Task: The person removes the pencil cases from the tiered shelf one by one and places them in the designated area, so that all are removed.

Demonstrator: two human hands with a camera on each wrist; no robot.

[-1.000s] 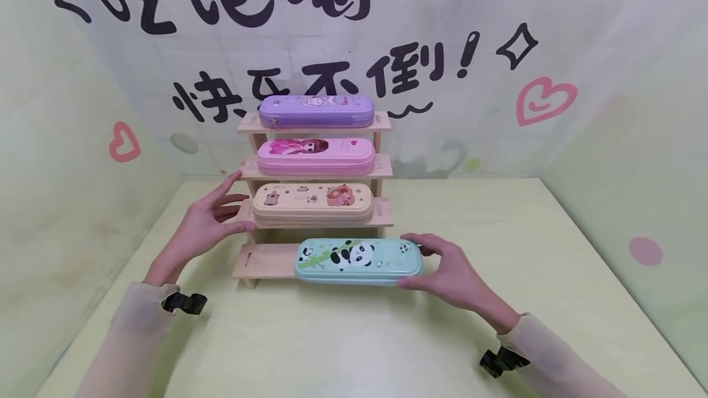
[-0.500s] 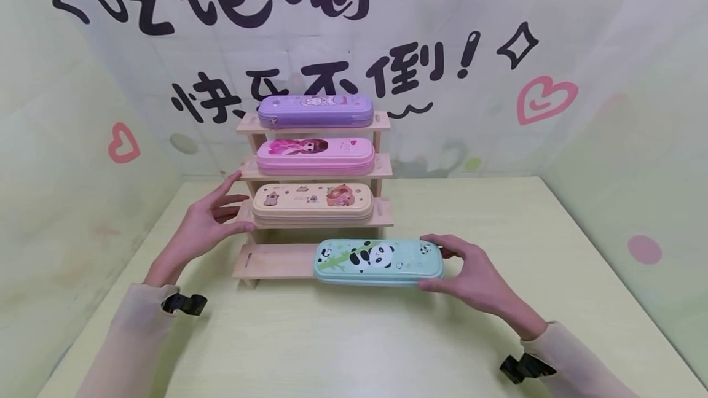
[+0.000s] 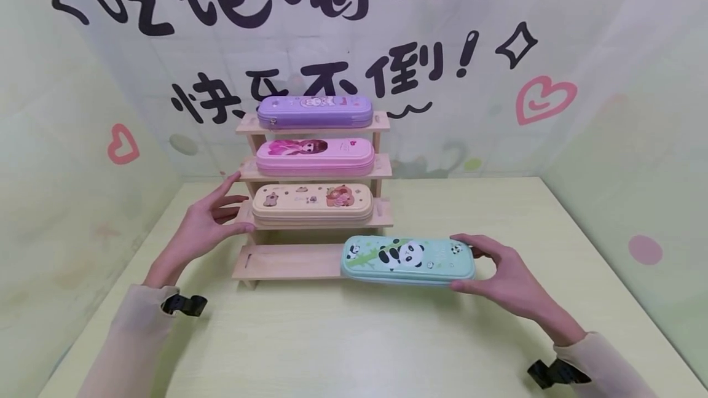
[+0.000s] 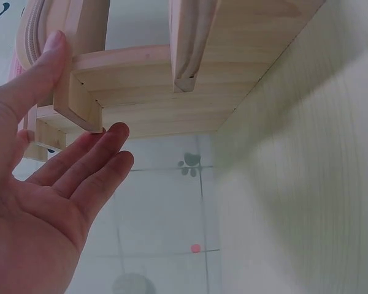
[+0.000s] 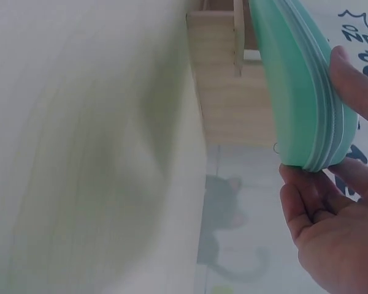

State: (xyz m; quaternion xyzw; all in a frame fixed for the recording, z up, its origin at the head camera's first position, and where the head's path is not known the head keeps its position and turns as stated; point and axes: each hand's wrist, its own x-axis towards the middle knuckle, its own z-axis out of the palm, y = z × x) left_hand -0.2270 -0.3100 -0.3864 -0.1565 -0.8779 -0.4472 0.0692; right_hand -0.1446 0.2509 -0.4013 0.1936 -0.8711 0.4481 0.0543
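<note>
My right hand [image 3: 515, 280] holds a mint-green pencil case [image 3: 406, 261] with a panda print by its right end, thumb at the front and fingers behind. In the right wrist view the zip of the green pencil case [image 5: 303, 104] runs between thumb and fingers. The case's left end overlaps the lowest step of a wooden tiered display rack [image 3: 295, 263]; the rest juts out past the right side. My left hand [image 3: 206, 223] touches the rack's left side, index fingertip at one shelf's end and thumb at the one below. Its other fingers extend beside the wood in the left wrist view.
On the upper shelves lie a beige pencil case [image 3: 312, 202], a pink pencil case [image 3: 315, 157] and, topmost, a purple pencil case [image 3: 315, 112]. The rack stands on a pale table [image 3: 332, 349], before a printed cloth backdrop [image 3: 470, 121] with side walls.
My right hand has drawn the green pencil case rightward along the lowest step, baring more wood on its left. My left hand and the rack stay where they were.
</note>
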